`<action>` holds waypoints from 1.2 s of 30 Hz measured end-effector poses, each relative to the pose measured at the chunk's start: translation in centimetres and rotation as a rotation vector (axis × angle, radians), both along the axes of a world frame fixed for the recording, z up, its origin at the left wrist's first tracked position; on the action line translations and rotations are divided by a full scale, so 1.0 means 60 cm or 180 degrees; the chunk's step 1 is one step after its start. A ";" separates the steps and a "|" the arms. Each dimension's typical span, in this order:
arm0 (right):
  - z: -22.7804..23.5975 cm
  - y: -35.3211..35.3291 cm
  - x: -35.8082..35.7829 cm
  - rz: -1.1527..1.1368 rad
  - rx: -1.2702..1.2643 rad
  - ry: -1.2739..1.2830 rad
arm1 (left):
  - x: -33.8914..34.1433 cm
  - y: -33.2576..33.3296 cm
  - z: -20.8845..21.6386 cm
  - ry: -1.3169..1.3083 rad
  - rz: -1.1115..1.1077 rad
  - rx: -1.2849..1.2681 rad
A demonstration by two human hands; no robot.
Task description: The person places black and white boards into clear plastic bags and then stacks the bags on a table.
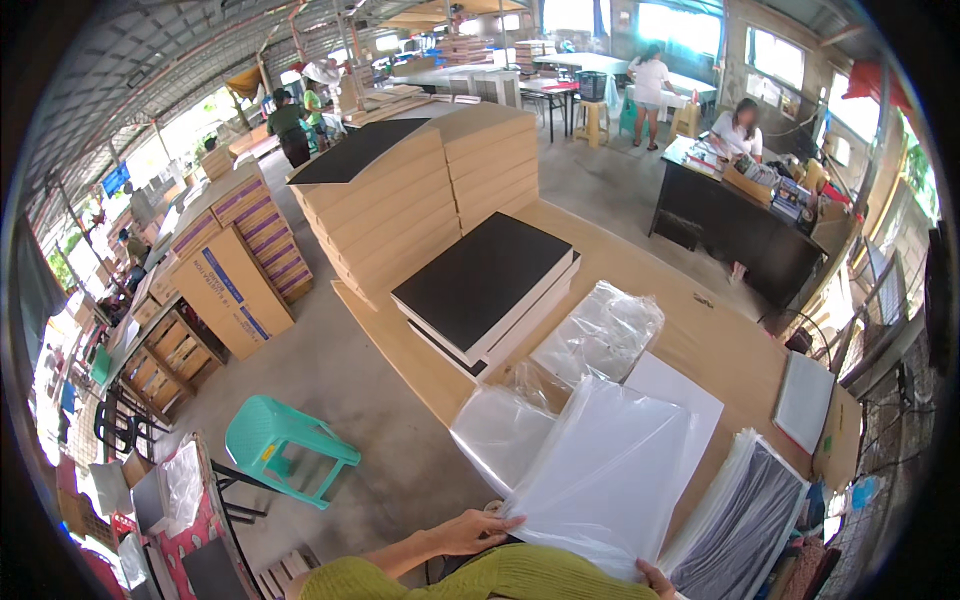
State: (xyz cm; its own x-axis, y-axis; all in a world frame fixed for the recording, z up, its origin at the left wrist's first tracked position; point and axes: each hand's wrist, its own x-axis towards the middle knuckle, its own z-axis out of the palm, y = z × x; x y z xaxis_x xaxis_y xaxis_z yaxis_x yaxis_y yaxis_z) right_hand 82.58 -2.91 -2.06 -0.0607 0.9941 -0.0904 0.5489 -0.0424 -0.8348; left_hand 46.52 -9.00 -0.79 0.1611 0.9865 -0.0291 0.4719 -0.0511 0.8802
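A white flat panel in a transparent plastic bag [610, 460] lies at the near edge of the table, in front of me. My left hand [475, 532] pinches its near left corner between thumb and fingers. At its near right corner my right hand [655, 580] grips the edge, partly cut off by the lower rim. Under and beside the bag are a white sheet [690, 395] and crumpled plastic bags [600, 330]. To the right lies a stack of dark panels wrapped in plastic [740, 520].
Black-topped white panels [485, 280] are stacked on the brown table [700, 330], with tall stacks of brown boards [390, 215] behind. A green stool [285, 440] stands left. Further off are a black desk [730, 220], a seated person [740, 130], a standing person [650, 85] and carton stacks [235, 285].
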 end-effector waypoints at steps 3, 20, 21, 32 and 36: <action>0.022 -0.001 0.013 -0.0286 -0.0137 0.0344 | 0.002 0.008 -0.008 -0.0082 0.0104 -0.0005; 0.049 0.033 0.266 -0.2918 0.1965 -0.1102 | 0.386 0.284 -0.040 0.0059 -0.1400 0.2563; 0.037 0.026 0.287 -0.3066 0.1944 -0.1182 | 0.405 0.284 -0.043 0.0097 -0.1626 0.2535; -0.105 0.012 0.391 -0.3622 0.1867 -0.1598 | 0.498 0.250 -0.158 0.0485 -0.2644 0.2102; -0.127 0.009 0.407 -0.3763 0.1585 -0.2273 | 0.490 0.245 -0.112 0.0614 -0.2634 0.1884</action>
State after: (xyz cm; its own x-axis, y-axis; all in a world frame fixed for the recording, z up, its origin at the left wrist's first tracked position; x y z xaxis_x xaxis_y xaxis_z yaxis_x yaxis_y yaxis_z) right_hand 106.99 -2.38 -9.68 0.7024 0.3694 0.6084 0.6938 -0.5460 -0.4696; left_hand 75.90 5.70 -7.54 0.8395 0.4339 0.3272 0.2225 -0.8237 0.5216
